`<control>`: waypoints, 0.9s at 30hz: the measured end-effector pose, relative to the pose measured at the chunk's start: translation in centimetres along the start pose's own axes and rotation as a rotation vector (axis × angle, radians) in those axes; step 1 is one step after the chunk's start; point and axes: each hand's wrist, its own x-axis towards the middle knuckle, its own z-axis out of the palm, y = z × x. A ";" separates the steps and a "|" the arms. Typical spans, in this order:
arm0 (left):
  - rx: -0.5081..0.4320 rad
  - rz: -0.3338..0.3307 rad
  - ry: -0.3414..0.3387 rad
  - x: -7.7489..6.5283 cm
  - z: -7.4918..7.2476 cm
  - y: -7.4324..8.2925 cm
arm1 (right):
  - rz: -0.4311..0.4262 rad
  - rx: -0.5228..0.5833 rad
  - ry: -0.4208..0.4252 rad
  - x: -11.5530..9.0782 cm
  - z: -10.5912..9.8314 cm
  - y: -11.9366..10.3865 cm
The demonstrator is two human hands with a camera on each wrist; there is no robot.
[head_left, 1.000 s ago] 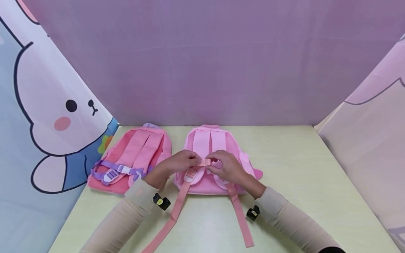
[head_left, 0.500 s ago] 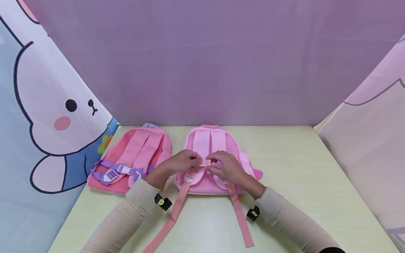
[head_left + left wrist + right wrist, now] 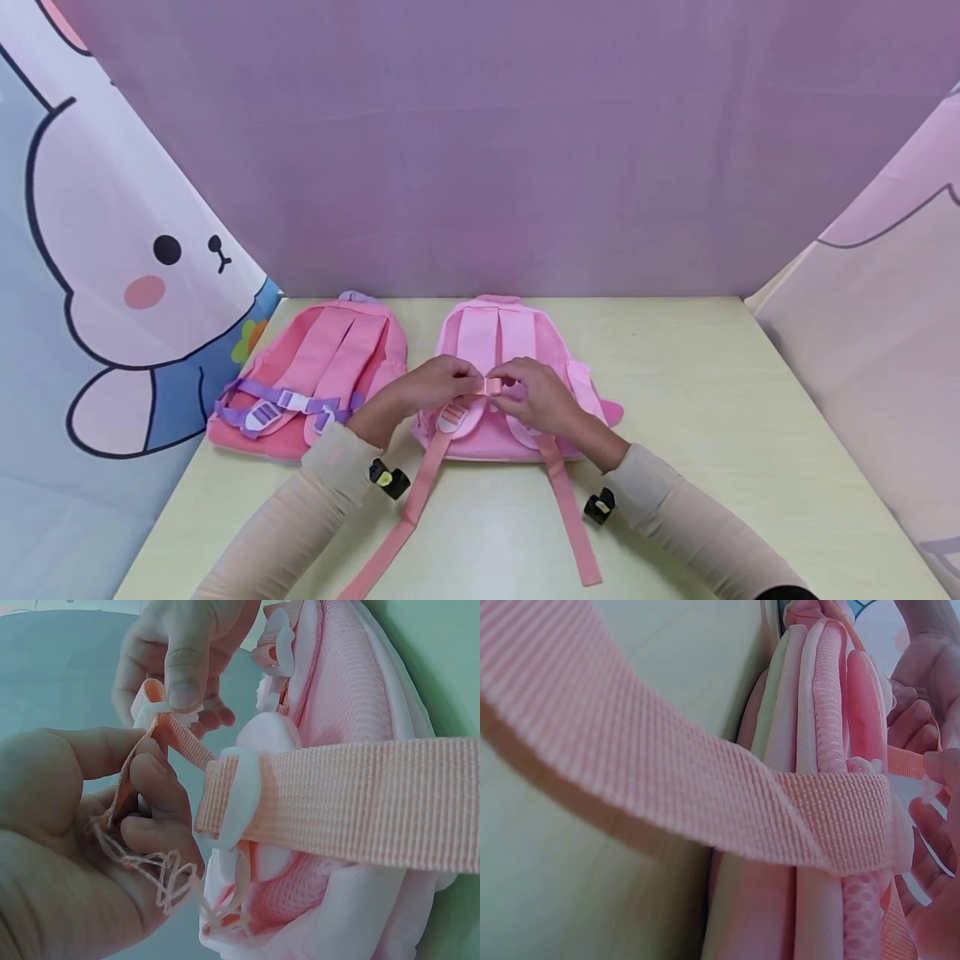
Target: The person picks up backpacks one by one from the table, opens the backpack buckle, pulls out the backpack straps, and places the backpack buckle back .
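Observation:
A light pink backpack lies with its shoulder straps upward in the middle of the table. Above its lower half my left hand pinches the end of a peach webbing strap, whose frayed threads hang over the fingers in the left wrist view. My right hand pinches the small white buckle and a loop of that webbing drawn through it. A white strap adjuster sits below, with a wide peach webbing tail. In the right wrist view both hands are cut off at the right edge.
A darker pink backpack with purple straps and a white clip lies at the left. Two long webbing tails run toward the table's front. A purple curtain stands behind, printed panels at both sides.
My left hand has shifted very slightly to the right, closer to the buckle. The right hand and both backpacks stay where they were.

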 end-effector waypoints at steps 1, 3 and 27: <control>0.002 0.001 -0.001 0.0 0.0 0.0 | -0.002 -0.001 0.001 0.0 0.0 0.0; 0.003 0.004 -0.004 0.0 0.1 0.1 | -0.004 -0.008 0.004 0.0 0.0 0.0; -0.014 -0.032 -0.011 0.1 0.0 0.0 | 0.003 -0.006 0.010 0.0 0.0 0.1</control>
